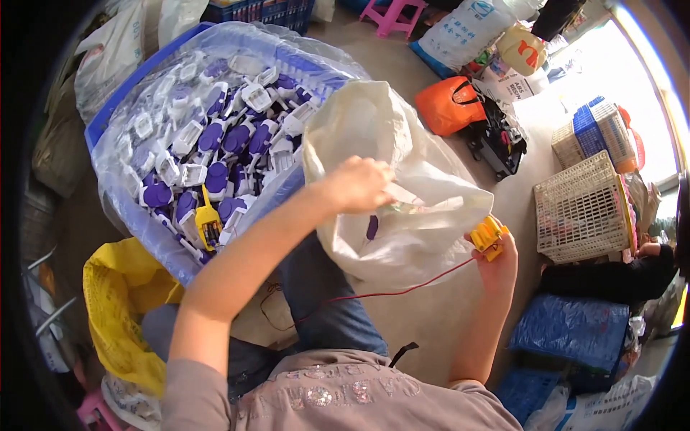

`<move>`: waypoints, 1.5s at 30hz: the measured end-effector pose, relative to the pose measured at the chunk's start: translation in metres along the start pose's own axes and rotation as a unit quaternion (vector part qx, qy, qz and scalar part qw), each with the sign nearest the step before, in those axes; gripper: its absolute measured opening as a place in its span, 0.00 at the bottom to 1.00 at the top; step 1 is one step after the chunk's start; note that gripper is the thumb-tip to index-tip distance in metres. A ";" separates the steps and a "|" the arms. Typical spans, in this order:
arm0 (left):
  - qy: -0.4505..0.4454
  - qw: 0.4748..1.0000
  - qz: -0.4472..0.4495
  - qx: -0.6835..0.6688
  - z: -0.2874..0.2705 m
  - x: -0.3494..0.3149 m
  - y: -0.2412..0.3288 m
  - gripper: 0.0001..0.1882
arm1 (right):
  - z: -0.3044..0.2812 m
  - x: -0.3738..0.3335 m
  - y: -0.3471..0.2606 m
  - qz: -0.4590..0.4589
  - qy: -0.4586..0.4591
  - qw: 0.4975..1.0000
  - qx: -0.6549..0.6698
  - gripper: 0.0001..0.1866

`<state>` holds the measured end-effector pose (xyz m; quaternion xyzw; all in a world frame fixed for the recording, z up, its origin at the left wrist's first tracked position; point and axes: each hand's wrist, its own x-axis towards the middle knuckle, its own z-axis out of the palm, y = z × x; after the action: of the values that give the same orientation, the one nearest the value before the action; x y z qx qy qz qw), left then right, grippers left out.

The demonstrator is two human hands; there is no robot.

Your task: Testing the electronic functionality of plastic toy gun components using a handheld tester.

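My left hand [359,184] is over the open mouth of a white woven sack [402,251], its fingers curled and a little blurred. What they hold, if anything, I cannot make out; a pale piece lies just by the fingertips. One purple part [371,228] shows inside the sack. At the sack's right edge my right hand [499,258] grips a yellow plastic block [488,237], from which a red wire [388,293] runs left across my knee. To the left, a blue crate [136,68] lined with clear plastic is heaped with purple-and-white plastic parts [237,138].
A yellow part [208,219] with a dark recess lies on the heap. Beside my left leg is a yellow sack [118,309]. On the right are an orange bag [449,108], a black case [499,140], a cream basket [582,208] and a blue-covered box [571,327]. A pink stool [395,14] stands behind.
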<state>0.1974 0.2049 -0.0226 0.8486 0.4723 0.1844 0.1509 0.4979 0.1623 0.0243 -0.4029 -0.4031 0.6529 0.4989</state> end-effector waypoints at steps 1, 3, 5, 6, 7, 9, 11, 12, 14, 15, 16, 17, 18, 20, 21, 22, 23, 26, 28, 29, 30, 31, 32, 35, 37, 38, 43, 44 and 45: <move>0.017 0.994 -0.006 -0.111 -0.029 -0.010 -0.004 0.17 | 0.010 0.001 -0.007 0.002 -0.003 1.000 0.002 0.24; 0.098 0.984 0.022 -0.147 -0.063 -0.038 -0.028 0.19 | 0.042 0.003 -0.019 -0.025 -0.048 0.996 -0.076 0.20; 0.062 0.944 -0.139 -0.291 -0.100 -0.084 -0.060 0.18 | 0.077 0.006 -0.024 -0.038 -0.056 0.966 -0.250 0.18; 0.083 0.943 -0.174 -0.271 -0.108 -0.104 -0.083 0.18 | 0.095 0.007 -0.026 -0.058 -0.041 0.905 -0.420 0.16; 0.108 0.939 -0.215 -0.247 -0.115 -0.130 -0.108 0.19 | 0.118 0.010 -0.031 -0.066 -0.060 0.904 -0.418 0.16; 0.156 0.913 -0.279 -0.253 -0.110 -0.191 -0.168 0.18 | 0.170 0.019 -0.043 -0.192 -0.105 0.812 -0.541 0.14; 0.132 0.893 -0.374 -0.212 -0.116 -0.232 -0.206 0.19 | 0.215 0.034 -0.050 -0.299 -0.152 0.860 -0.384 0.15; 0.146 0.891 -0.376 -0.207 -0.117 -0.252 -0.225 0.19 | 0.240 0.049 -0.052 -0.304 -0.195 0.869 -0.338 0.18; 0.226 0.844 -0.427 -0.235 -0.108 -0.291 -0.266 0.20 | 0.302 0.096 -0.041 -0.274 -0.293 0.860 -0.316 0.23; 0.237 0.841 -0.428 -0.232 -0.106 -0.301 -0.285 0.20 | 0.330 0.126 -0.028 -0.245 -0.339 0.841 -0.342 0.24; 0.250 0.817 -0.463 -0.236 -0.107 -0.306 -0.303 0.20 | 0.349 0.163 -0.006 -0.288 -0.344 0.792 -0.414 0.24; 0.262 0.790 -0.500 -0.239 -0.108 -0.311 -0.318 0.20 | 0.361 0.207 0.027 -0.329 -0.346 0.736 -0.480 0.24; 0.256 0.790 -0.512 -0.222 -0.108 -0.309 -0.332 0.22 | 0.365 0.258 0.064 -0.348 -0.330 0.682 -0.551 0.20; 0.211 0.781 -0.563 -0.166 -0.097 -0.323 -0.358 0.24 | 0.374 0.336 0.125 -0.407 -0.340 0.545 -0.649 0.16; 0.157 0.768 -0.609 -0.117 -0.093 -0.330 -0.375 0.25 | 0.377 0.366 0.145 -0.447 -0.355 0.461 -0.680 0.15; 0.110 0.776 -0.619 -0.054 -0.093 -0.330 -0.395 0.28 | 0.374 0.405 0.160 -0.339 -0.351 0.532 -0.692 0.14; 0.109 0.776 -0.619 -0.053 -0.093 -0.327 -0.407 0.28 | 0.373 0.440 0.171 -0.222 -0.346 0.595 -0.691 0.14; 0.162 0.708 -0.685 0.065 -0.108 -0.312 -0.422 0.36 | 0.357 0.494 0.193 -0.120 -0.294 0.624 -0.714 0.16; 0.141 0.700 -0.692 0.107 -0.113 -0.306 -0.408 0.37 | 0.367 0.490 0.213 -0.208 -0.281 0.574 -0.741 0.17; 0.132 0.696 -0.690 0.152 -0.111 -0.297 -0.404 0.38 | 0.372 0.488 0.221 -0.305 -0.254 0.516 -0.759 0.18; 0.124 0.699 -0.689 0.147 -0.106 -0.281 -0.400 0.38 | 0.379 0.487 0.238 -0.290 -0.253 0.552 -0.740 0.19; 0.120 0.700 -0.684 0.164 -0.102 -0.262 -0.396 0.39 | 0.388 0.484 0.256 -0.274 -0.249 0.587 -0.720 0.20; 0.116 0.701 -0.679 0.183 -0.097 -0.247 -0.393 0.40 | 0.384 0.488 0.278 -0.269 -0.247 0.612 -0.701 0.20; 0.047 0.767 -0.574 0.283 -0.062 -0.233 -0.401 0.44 | 0.385 0.476 0.303 -0.289 -0.264 0.598 -0.699 0.21; 0.024 0.769 -0.589 0.249 -0.052 -0.219 -0.384 0.46 | 0.383 0.459 0.294 -0.172 -0.347 0.602 -0.699 0.22; 0.005 0.772 -0.597 0.218 -0.047 -0.211 -0.371 0.48 | 0.376 0.454 0.289 -0.242 -0.441 0.394 -0.769 0.21; -0.075 0.884 -0.447 0.116 -0.018 -0.207 -0.262 0.44 | 0.338 0.391 0.278 -0.293 -0.573 0.346 -0.683 0.23; -0.127 0.905 -0.396 0.086 -0.026 -0.210 -0.247 0.44 | 0.337 0.371 0.266 -0.112 -0.584 0.480 -0.645 0.24; -0.129 0.905 -0.397 0.085 -0.034 -0.209 -0.240 0.44 | 0.331 0.350 0.253 0.077 -0.561 0.590 -0.576 0.26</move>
<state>-0.0985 0.1502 -0.1313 0.6172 0.7601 -0.0422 0.1988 0.0454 0.4184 -0.1378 -0.1899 -0.8625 0.4173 -0.2142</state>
